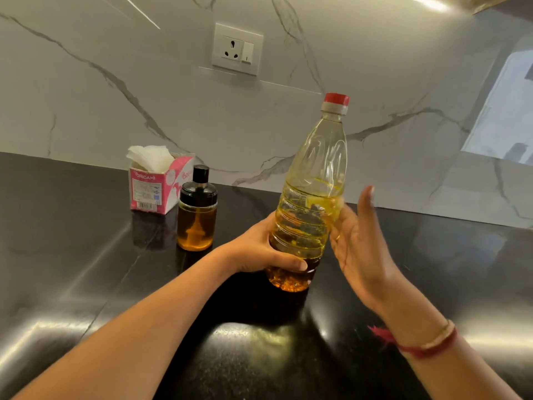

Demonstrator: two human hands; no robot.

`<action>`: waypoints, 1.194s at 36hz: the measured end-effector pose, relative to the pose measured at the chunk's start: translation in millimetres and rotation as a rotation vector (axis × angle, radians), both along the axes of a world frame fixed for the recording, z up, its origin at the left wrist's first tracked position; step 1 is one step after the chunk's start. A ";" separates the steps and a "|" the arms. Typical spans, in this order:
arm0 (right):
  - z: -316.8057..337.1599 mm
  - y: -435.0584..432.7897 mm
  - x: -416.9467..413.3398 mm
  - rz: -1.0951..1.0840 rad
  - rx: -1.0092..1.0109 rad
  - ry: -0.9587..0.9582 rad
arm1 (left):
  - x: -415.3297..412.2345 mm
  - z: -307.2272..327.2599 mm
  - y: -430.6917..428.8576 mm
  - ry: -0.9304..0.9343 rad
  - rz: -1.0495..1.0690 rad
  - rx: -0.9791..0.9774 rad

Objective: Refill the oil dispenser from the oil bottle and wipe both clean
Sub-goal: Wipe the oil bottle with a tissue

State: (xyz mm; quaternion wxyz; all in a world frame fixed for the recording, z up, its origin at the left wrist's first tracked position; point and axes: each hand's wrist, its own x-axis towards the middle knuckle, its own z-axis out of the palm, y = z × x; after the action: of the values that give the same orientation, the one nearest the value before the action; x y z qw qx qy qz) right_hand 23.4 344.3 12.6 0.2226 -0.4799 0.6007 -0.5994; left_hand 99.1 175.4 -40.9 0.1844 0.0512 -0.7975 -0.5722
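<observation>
The person's left hand [268,251] is wrapped around the lower body of the oil bottle [314,183], thumb across the front and fingers curled behind it, in a firm grasp. The right hand [360,243] is released, with fingers straight and together and the palm turned toward the bottle's right side. It lies right against the plastic or just beside it, and the view does not settle which.

The bottle leans with its top toward the right and the wall. It holds yellow oil to a little over half its height, and its red cap [336,100] is on. Its base sits low over the black counter [86,255], but whether it rests there or is lifted slightly cannot be told.

To the left, apart from the bottle, the oil dispenser [197,215] stands upright on the counter with its black lid [199,183] seated. Its glass shows amber throughout, so how much room it has is hard to judge. Just behind it to the left sits a pink tissue box [157,186] with white tissues sticking out of the top. A wall socket [237,49] is set in the marble backsplash above.

The task looks barely begun — both containers are closed, no oil is being poured, and no tissue has been pulled. Everything is left to do: uncapping the bottle, opening the dispenser, pouring, closing both, and wiping each one clean.
</observation>
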 end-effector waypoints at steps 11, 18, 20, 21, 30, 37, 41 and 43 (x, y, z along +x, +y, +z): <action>15.4 -5.3 -15.7 0.137 -0.141 -0.078 | -0.5 1.2 -0.1 -0.008 -0.002 0.005; -11.1 -1.3 -34.6 0.153 0.070 -0.049 | -1.8 -1.7 -3.0 -0.011 0.008 -0.011; -5.5 3.4 -38.9 0.182 0.018 -0.091 | -2.0 -1.8 -4.4 -0.009 0.006 -0.006; -0.6 3.4 -40.2 0.210 -0.028 -0.124 | -2.2 -2.0 -4.8 -0.006 0.008 -0.004; -7.7 -21.4 -47.5 0.239 0.102 -0.064 | -2.7 -3.4 -4.5 0.002 0.005 -0.013; 10.6 -21.2 -61.0 0.347 -0.050 -0.284 | -2.0 -1.3 -3.5 -0.007 -0.014 -0.002; 13.0 -36.8 -57.2 0.371 -0.001 -0.260 | -2.2 -0.6 -2.8 -0.012 -0.013 -0.008; 4.4 -39.5 -57.7 0.372 0.052 -0.242 | -2.4 0.1 -0.9 -0.010 -0.024 -0.021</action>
State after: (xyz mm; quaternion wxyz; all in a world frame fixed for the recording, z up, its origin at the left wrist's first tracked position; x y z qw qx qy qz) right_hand -34.4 304.8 17.0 0.4122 -0.5012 0.4861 -0.5853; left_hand 96.7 174.4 -40.9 0.1741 0.0423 -0.8049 -0.5658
